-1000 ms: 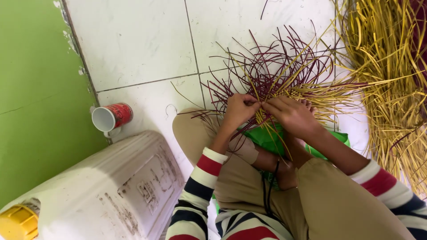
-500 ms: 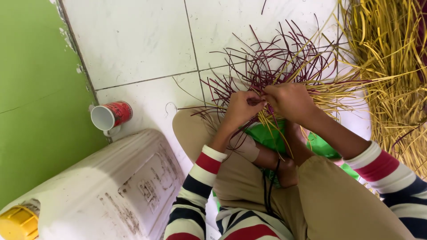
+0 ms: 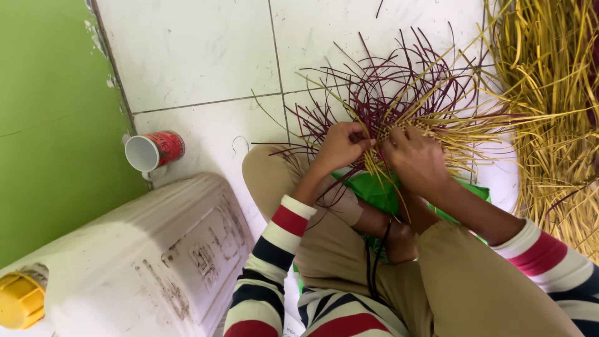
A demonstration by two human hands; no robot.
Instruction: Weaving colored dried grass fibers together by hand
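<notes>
My left hand (image 3: pixel 340 146) and my right hand (image 3: pixel 415 159) were side by side over my lap. The fingers of both were curled tight on the red and yellow strips (image 3: pixel 399 100), which fanned out over the white floor (image 3: pixel 199 56). A cup (image 3: pixel 153 151) lay by the green wall (image 3: pixel 50 112).

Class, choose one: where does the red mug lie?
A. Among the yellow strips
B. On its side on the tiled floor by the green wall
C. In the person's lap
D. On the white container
B: the red mug lies tipped on the tiled floor beside the green wall.
</notes>
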